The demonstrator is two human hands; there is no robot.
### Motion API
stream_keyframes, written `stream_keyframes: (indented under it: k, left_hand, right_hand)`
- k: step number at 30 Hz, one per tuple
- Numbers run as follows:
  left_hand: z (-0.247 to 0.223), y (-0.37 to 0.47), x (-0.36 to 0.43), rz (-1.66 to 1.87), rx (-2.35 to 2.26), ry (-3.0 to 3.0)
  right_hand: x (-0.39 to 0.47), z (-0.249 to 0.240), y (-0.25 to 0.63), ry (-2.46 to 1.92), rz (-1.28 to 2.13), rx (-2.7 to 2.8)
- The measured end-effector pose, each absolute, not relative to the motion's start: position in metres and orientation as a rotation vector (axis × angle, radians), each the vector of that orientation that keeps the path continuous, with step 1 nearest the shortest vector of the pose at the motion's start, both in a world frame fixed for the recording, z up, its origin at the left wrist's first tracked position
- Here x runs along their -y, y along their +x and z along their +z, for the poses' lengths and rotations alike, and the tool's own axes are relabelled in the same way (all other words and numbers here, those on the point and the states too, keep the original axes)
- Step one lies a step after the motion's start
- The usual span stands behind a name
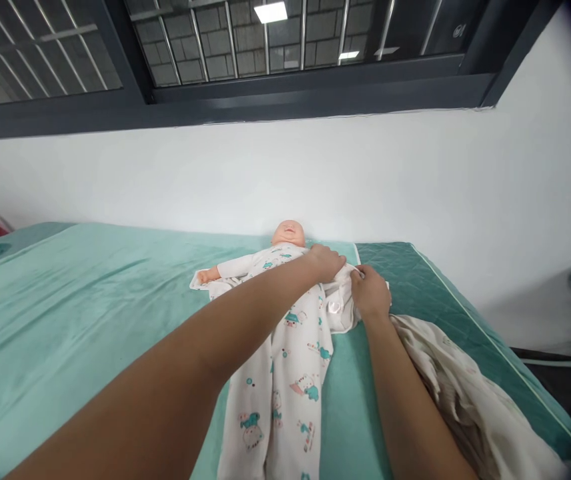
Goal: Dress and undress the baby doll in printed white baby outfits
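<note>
Doll and garment between your hands. The pink-headed plastic baby doll (288, 233) lies face up on the mint-green plush sheet (115, 300), the white cotton romper with teal prints (295, 373) spread over it and toward you. Your right hand's (371, 293) grip pinches the bunched white fabric (339, 303); whether your left hand's (326, 262) grip encloses anything, you cannot tell. Hard tugging could strain a seam or bend the doll's hidden arm; uneven pulling could skew the romper. Your right forearm could drag the crumpled off-white cloth (465, 387) alongside.
</note>
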State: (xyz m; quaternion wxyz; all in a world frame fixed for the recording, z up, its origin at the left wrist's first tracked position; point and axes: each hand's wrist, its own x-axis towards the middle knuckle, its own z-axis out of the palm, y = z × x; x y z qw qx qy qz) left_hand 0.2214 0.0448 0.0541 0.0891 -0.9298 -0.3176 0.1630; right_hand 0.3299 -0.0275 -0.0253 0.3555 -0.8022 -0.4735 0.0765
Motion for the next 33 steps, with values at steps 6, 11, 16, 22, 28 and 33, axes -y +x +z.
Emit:
stream_keyframes:
  k: [6,11,16,22,28,33]
  left_hand:
    - [0.069,0.204,-0.049,0.434,0.909,-2.734]
    - [0.080,0.185,-0.057,0.414,0.970,-2.688]
    - [0.084,0.171,-0.058,0.415,1.017,-2.673]
    - [0.095,0.160,-0.047,0.400,1.043,-2.698]
    - [0.094,0.163,-0.044,0.416,1.077,-2.731]
    - [0.089,0.170,-0.043,0.408,1.040,-2.764]
  right_hand:
    - [0.027,-0.029,0.335,-2.026,0.240,1.157]
    - [0.026,-0.034,0.339,-2.028,0.329,1.057]
    - [0.023,-0.037,0.343,-1.982,0.373,1.010]
    - [0.021,-0.044,0.347,-1.827,0.412,0.955]
    - [0.013,-0.048,0.354,-1.511,0.547,0.852]
    - [0.016,-0.042,0.358,-1.116,0.742,0.648]
